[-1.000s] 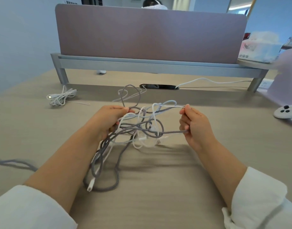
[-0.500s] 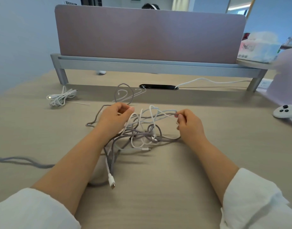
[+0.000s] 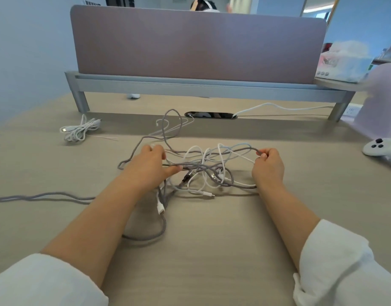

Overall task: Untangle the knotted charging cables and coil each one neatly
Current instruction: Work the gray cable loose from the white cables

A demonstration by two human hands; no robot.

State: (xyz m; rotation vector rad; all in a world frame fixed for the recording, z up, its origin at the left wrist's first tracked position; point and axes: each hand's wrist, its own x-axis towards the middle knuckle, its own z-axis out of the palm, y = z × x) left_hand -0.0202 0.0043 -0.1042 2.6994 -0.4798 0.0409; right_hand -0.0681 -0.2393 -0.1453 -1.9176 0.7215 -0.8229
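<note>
The cable tangle lies on the desk between my left hand and my right hand. Beyond my left hand, off to its left, sits a coiled cable. A controller rests well to the right of my right hand. The divider panel stands behind everything.

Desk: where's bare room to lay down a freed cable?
Free: near edge between the forearms, below the cable tangle; right side between the right hand and white controller. Crowded: centre, plus far left by the coiled white cable.
</note>
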